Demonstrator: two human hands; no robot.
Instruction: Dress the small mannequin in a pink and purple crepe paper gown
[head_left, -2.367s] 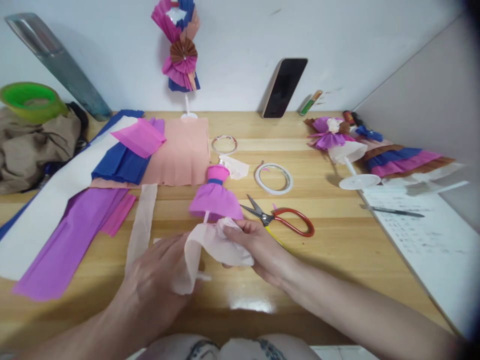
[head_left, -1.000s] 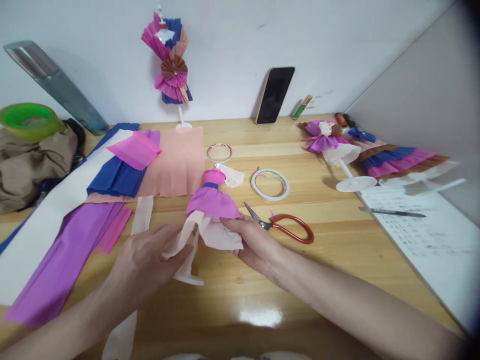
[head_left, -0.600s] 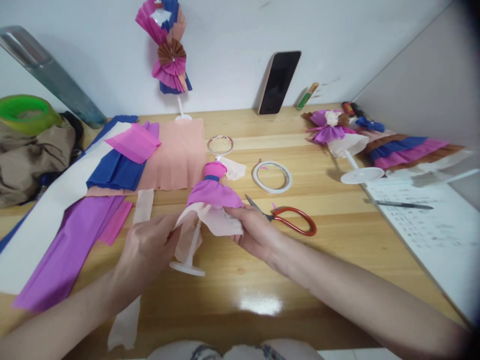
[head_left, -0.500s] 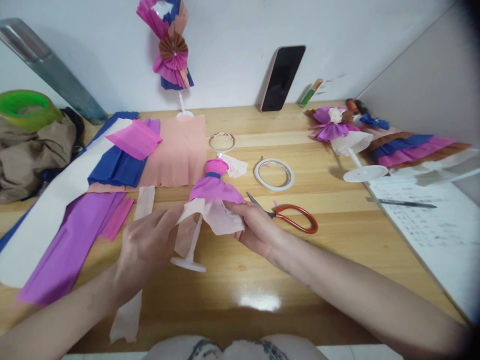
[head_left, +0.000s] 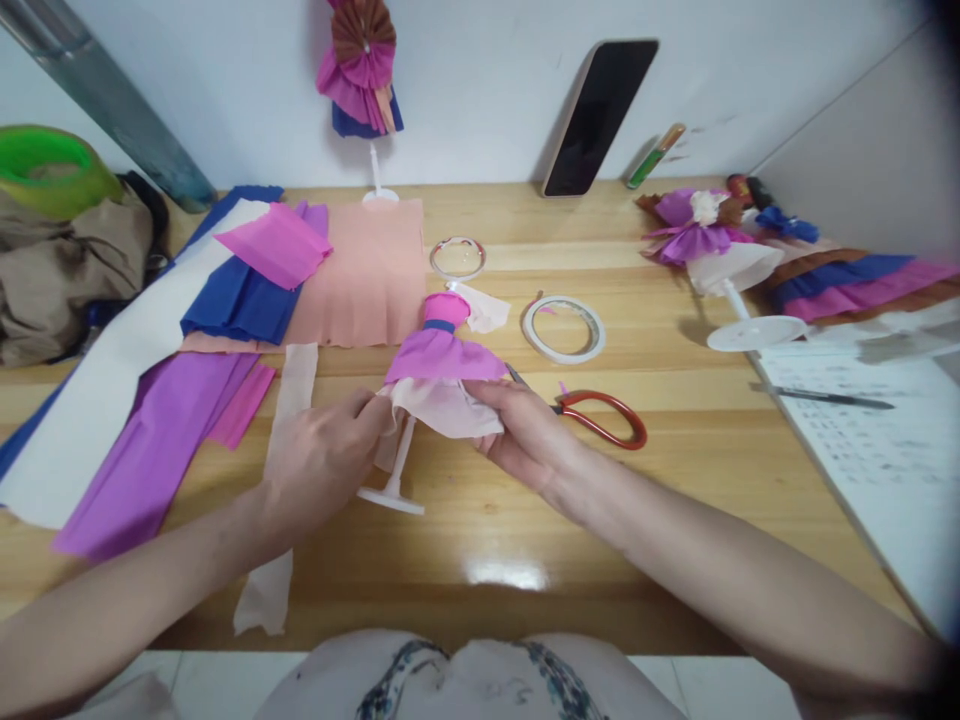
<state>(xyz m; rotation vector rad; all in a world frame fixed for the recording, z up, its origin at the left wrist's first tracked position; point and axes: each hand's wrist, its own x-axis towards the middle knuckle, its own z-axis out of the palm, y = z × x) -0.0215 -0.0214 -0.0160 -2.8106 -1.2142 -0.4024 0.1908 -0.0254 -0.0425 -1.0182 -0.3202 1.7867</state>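
A small paper dress (head_left: 446, 352), pink on top with a blue waistband and a purple skirt, sits tilted on a white stand (head_left: 403, 465). Below the purple layer hangs a pale paper strip (head_left: 442, 408). My left hand (head_left: 326, 450) pinches the strip's left end between thumb and fingers. On the other side, my right hand (head_left: 529, 430) grips the strip at the skirt's right edge, thumb on top. Red-handled scissors (head_left: 606, 420) lie just past the right hand, their blades partly hidden. Under my left wrist runs another pale strip (head_left: 262, 590).
Folded crepe paper (head_left: 367, 270) in several colours covers the left side. Behind the dress are a tape roll (head_left: 564, 330) and a clear ring (head_left: 458, 258). A phone (head_left: 600, 120) leans on the wall. Other paper dresses (head_left: 694, 225) and a written sheet (head_left: 840, 440) are at right.
The view has tipped downward, so things sit higher in the picture. Both hands keep hold of the pale strip, the left now gripping it closer to the skirt.
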